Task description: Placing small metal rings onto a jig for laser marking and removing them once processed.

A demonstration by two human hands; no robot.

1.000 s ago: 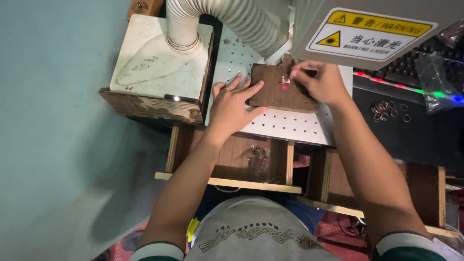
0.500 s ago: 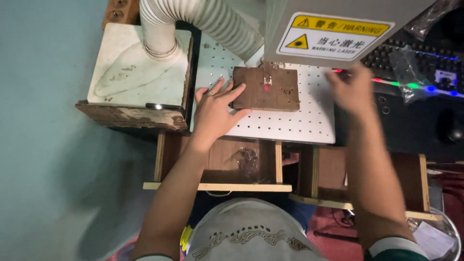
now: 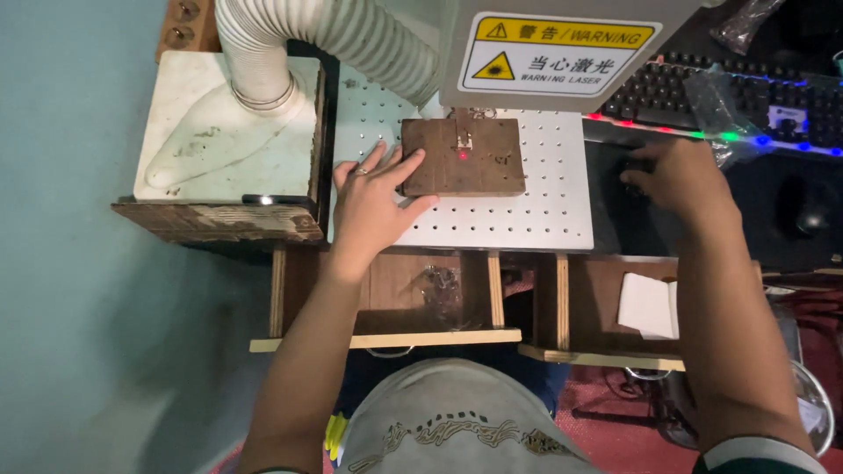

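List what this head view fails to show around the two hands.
- Right hand: what its fingers touch is lost on the dark desk.
- Small piece on the wood block: too small to identify.
- Left hand: its palm hides the plate beneath.
- Machine head: cut off by the top edge.

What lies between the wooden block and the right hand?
In the head view, only bare perforated plate and dark desk separate the wooden block from the right hand.
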